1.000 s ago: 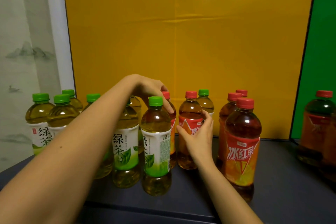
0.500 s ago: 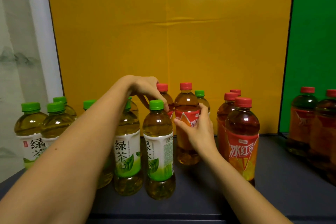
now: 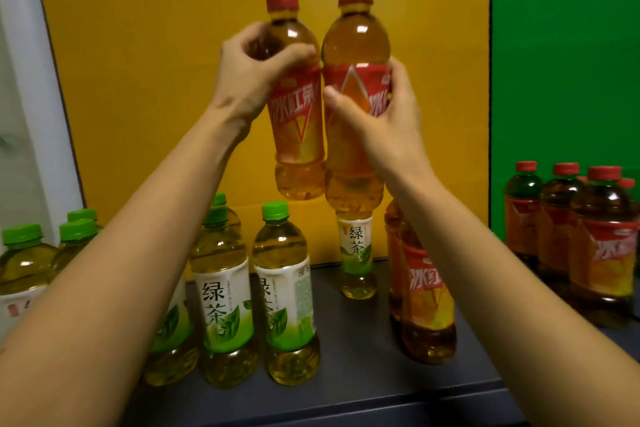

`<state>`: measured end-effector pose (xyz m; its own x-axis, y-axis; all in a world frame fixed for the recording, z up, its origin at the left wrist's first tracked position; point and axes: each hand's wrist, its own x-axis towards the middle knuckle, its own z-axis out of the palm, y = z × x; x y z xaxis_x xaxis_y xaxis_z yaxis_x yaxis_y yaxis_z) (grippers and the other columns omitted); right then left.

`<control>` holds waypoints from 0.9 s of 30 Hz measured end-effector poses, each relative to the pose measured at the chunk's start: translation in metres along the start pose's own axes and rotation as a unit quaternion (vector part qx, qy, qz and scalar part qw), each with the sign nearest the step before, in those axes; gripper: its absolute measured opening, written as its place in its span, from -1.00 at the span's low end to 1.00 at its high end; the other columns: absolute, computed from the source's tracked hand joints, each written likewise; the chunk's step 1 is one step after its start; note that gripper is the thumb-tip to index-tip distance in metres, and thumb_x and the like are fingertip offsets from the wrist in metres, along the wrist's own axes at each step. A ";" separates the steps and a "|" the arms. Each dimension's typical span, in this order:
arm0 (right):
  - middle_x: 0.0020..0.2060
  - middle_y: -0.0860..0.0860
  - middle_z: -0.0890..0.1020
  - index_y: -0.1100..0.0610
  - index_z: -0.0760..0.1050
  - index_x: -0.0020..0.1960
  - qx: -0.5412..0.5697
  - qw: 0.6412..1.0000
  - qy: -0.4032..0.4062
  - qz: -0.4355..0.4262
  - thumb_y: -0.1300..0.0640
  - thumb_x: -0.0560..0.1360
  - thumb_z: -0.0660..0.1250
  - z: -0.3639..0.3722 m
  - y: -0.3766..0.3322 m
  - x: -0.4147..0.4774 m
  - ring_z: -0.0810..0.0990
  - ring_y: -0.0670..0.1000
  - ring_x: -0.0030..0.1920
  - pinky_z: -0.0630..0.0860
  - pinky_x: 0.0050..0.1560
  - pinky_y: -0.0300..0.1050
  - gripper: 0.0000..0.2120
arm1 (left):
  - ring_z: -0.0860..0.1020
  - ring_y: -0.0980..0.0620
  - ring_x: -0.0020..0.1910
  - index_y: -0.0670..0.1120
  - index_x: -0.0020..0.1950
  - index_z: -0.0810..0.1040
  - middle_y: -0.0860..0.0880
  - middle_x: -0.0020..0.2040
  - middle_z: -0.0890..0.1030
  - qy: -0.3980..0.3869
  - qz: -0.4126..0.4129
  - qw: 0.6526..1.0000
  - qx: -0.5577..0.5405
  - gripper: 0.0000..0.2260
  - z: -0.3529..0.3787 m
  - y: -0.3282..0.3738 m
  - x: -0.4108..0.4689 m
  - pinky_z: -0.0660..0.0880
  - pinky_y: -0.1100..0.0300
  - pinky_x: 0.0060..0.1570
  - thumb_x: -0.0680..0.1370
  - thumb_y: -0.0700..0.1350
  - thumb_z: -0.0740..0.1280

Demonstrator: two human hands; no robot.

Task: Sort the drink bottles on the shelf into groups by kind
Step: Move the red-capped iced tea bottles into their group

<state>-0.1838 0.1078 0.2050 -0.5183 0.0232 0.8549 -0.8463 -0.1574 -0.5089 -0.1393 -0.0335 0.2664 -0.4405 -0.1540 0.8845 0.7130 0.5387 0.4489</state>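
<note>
Two red-capped iced tea bottles hang in the air side by side, well above the shelf. My left hand point(image 3: 251, 76) grips the left red-capped bottle point(image 3: 298, 135) round its shoulder. My right hand point(image 3: 384, 114) grips the right red-capped bottle point(image 3: 355, 42) at its red label. Below them several green-capped green tea bottles point(image 3: 225, 291) stand at the left and middle of the dark shelf point(image 3: 360, 374). One green tea bottle point(image 3: 356, 253) stands further back, its top hidden behind the raised bottle. More iced tea bottles point(image 3: 427, 305) stand under my right forearm.
A group of red-capped iced tea bottles point(image 3: 602, 253) stands at the far right before a green panel point(image 3: 564, 80). A yellow back wall point(image 3: 156, 62) closes the shelf behind. The shelf's front edge runs along the bottom of the view.
Both hands have lifted their red-capped bottles off the shelf and raised them high, side by side. Before, the bottles stood among the others with the hands closing on them.
</note>
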 end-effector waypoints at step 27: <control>0.17 -0.06 0.57 0.01 0.34 0.34 -0.052 0.982 -0.059 0.170 -0.05 0.26 0.48 -0.241 0.133 -0.077 0.57 -0.09 0.13 0.51 0.20 0.07 -0.31 | 0.60 0.07 -0.01 0.07 0.07 0.53 0.11 -0.05 0.63 0.015 -0.141 0.990 0.003 -0.58 0.259 -0.018 -0.150 0.56 -0.04 0.02 0.29 0.22 0.41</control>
<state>-0.2855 0.3230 0.0470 -0.7610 -0.1298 0.6357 -0.6372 -0.0349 -0.7699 -0.2274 0.1947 0.0930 -0.6057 -0.3233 0.7270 0.5605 0.4752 0.6782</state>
